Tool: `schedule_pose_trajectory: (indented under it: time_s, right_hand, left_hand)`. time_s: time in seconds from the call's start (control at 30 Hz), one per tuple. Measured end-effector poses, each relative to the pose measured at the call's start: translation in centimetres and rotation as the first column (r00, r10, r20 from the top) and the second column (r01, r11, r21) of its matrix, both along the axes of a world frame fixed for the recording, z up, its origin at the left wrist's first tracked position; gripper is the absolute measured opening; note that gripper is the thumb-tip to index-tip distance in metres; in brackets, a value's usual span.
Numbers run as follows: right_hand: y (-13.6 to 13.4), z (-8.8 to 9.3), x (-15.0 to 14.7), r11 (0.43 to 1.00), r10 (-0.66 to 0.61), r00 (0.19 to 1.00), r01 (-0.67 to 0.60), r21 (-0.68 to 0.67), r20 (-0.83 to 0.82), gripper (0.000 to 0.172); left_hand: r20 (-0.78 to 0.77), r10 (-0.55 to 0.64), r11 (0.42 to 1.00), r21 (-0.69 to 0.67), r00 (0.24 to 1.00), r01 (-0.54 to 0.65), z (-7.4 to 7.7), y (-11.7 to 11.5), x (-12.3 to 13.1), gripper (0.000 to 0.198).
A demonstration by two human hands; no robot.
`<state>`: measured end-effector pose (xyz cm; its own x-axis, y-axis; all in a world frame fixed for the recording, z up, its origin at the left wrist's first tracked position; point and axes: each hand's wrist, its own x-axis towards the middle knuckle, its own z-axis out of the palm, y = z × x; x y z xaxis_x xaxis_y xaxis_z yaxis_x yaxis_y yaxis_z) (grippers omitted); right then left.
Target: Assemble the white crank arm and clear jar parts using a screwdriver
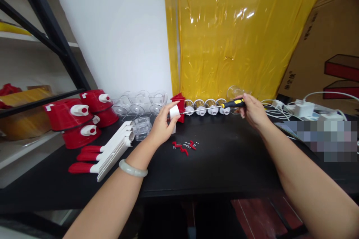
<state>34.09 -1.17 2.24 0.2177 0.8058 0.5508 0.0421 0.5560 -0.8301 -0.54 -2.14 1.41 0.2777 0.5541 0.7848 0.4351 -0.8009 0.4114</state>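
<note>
Left hand (163,126) pinching one white part (174,112), right hand (254,112) closed around one screwdriver (235,103), three small red pieces (184,151) on the tabletop (224,164), four drums (200,106) in row behind.

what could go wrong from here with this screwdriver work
The screwdriver, aimed at the white part, might slip and jab the left hand, which holds that part. Tiny loose bits, apparently screws, lie among the red pieces on the black table; a knock could scatter them.
</note>
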Motion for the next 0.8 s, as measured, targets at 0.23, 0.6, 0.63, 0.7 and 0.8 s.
schedule_pose_trajectory:
  time_s: [0.23,0.6,0.63,0.7,0.8]
  right_hand:
    - [0.04,0.14,0.11,0.990,0.125,0.982,-0.134,-0.053,-0.143,0.031]
    - [0.03,0.12,0.32,0.999,0.041,0.998,-0.042,-0.025,-0.046,0.046]
    - [0.12,0.04,0.35,0.999,0.023,0.999,-0.024,-0.033,-0.030,0.048]
    - [0.27,-0.09,0.39,0.999,0.002,1.000,-0.003,-0.038,-0.024,0.049]
    - [0.37,-0.15,0.46,0.999,0.042,0.996,-0.044,-0.018,-0.078,0.046]
  left_hand:
    - [-0.019,0.005,1.000,0.011,1.000,-0.005,-0.03,-0.04,-0.02,0.045]
    - [-0.038,0.003,1.000,0.028,0.999,-0.002,0.04,-0.03,-0.02,0.045]
    - [-0.036,0.006,0.999,0.031,0.999,-0.005,0.03,-0.03,-0.01,0.045]
    - [-0.037,0.011,0.999,0.033,0.999,-0.009,0.02,-0.05,0.00,0.045]
    - [-0.059,0.017,0.999,0.033,0.998,-0.016,0.01,-0.10,0.02,0.045]
